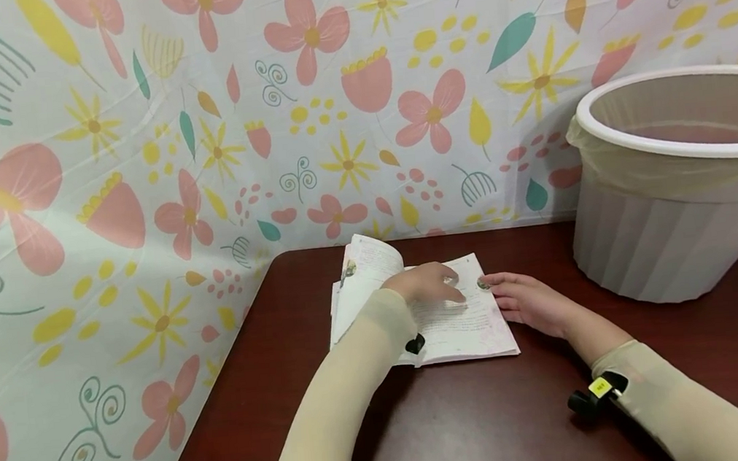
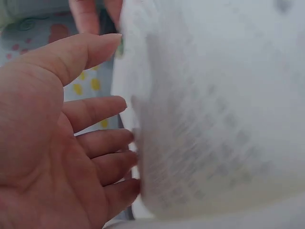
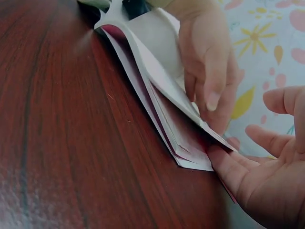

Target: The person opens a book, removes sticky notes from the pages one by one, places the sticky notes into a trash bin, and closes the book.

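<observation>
An open book (image 1: 466,328) with printed pages lies on the dark red table, and a page on its left side (image 1: 371,259) stands curled up. My left hand (image 1: 423,284) reaches across the book over the right-hand page. In the left wrist view its fingers (image 2: 102,112) are spread, the thumb apart, with the fingertips right at the paper. At the book's right edge is my right hand (image 1: 530,304). The right wrist view shows its lower fingers (image 3: 228,167) at the edge of the page stack, with the thumb (image 3: 281,100) standing away from the paper.
A grey bin (image 1: 658,227) with a white rim and a plastic liner stands at the right of the table (image 1: 465,420). Behind the table hangs a flower-patterned cloth (image 1: 306,119), which also runs along the left side. Cameras with black mounts (image 1: 588,402) sit on the sleeved wrists.
</observation>
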